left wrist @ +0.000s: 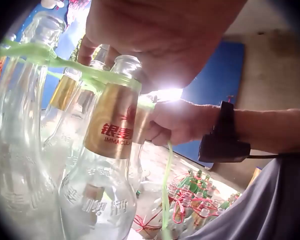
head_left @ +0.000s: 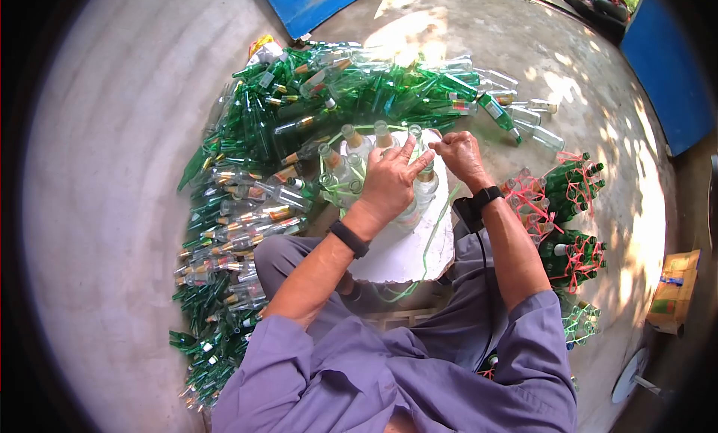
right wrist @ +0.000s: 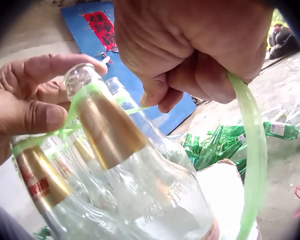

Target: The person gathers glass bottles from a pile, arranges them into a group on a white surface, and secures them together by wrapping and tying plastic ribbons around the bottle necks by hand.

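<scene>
Several clear glass bottles with gold neck labels stand bunched together, and a green plastic strip (right wrist: 252,165) loops round their necks. My left hand (head_left: 393,180) is over the bunch. In the right wrist view its index finger reaches to the mouth of the nearest bottle (right wrist: 112,132), and its thumb (right wrist: 50,117) lies against the strip beside that neck. My right hand (head_left: 460,158), at the right of the same neck, pinches the strip between curled fingers. One length of strip runs taut from the necks to those fingers, and a loose length hangs down from the hand.
The bunch stands on a white board (head_left: 400,257) between the knees. A large heap of green and clear bottles (head_left: 254,111) lies beyond and to the left. At right stand bottle bundles tied with red strip (head_left: 557,186). A cardboard box (head_left: 673,295) is at far right.
</scene>
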